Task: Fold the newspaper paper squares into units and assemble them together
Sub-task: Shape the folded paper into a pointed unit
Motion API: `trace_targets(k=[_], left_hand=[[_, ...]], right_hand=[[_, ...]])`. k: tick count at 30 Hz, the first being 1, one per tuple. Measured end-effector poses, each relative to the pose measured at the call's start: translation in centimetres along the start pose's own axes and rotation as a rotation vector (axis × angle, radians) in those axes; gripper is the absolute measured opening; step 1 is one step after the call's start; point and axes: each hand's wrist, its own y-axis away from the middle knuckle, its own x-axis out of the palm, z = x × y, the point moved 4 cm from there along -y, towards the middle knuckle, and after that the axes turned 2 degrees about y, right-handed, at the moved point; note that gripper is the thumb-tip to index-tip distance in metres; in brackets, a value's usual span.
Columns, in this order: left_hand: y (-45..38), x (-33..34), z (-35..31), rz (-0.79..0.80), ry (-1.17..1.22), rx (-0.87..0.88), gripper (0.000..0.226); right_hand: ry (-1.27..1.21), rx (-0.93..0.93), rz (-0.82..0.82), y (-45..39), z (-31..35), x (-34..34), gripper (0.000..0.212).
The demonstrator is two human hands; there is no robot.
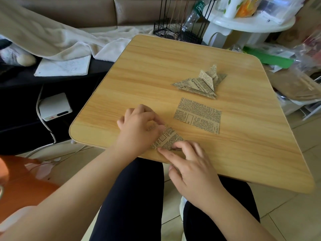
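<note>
A partly folded newspaper square (167,140) lies near the front edge of the wooden table (156,70). My left hand (139,126) covers its left side, fingers curled and pinching a flap. My right hand (189,164) presses its fingertips on the lower right edge of the same piece. A flat unfolded newspaper square (198,115) lies just to the right of my left hand. Farther back sits a pile of folded triangular newspaper units (201,82), joined or stacked; I cannot tell which.
Left of the table are a white blanket (73,40), a notebook (64,66) and a white box with a cable (55,106). Behind it stand a black wire rack (178,30) and a white plastic stool (243,26). Bags and clutter (298,80) lie at the right.
</note>
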Motion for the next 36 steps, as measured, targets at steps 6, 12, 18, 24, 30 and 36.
trace_targets(k=[6, 12, 18, 24, 30, 36], left_hand=[[4.1, 1.0, 1.3, -0.014, -0.129, -0.052, 0.007], [4.7, 1.7, 1.6, -0.101, -0.118, -0.234, 0.009], [5.1, 1.5, 2.4, -0.153, -0.115, -0.32, 0.006], [5.5, 0.8, 3.4, -0.183, -0.059, -0.38, 0.006], [5.2, 0.3, 3.5, -0.138, -0.08, -0.405, 0.01], [4.5, 0.9, 2.5, -0.088, -0.092, -0.373, 0.009]], right_hand=[[0.001, 0.018, -0.004, 0.0, -0.2, -0.1, 0.046], [-0.004, 0.024, -0.017, -0.2, 0.0, -0.2, 0.048], [-0.038, 0.027, -0.014, -0.3, 0.1, -0.4, 0.049], [-0.051, 0.061, -0.017, -0.3, 0.1, -0.4, 0.051], [-0.073, 0.059, -0.018, -0.3, 0.3, -0.5, 0.048], [-0.221, 0.157, -0.115, -1.8, 0.6, -0.4, 0.03]])
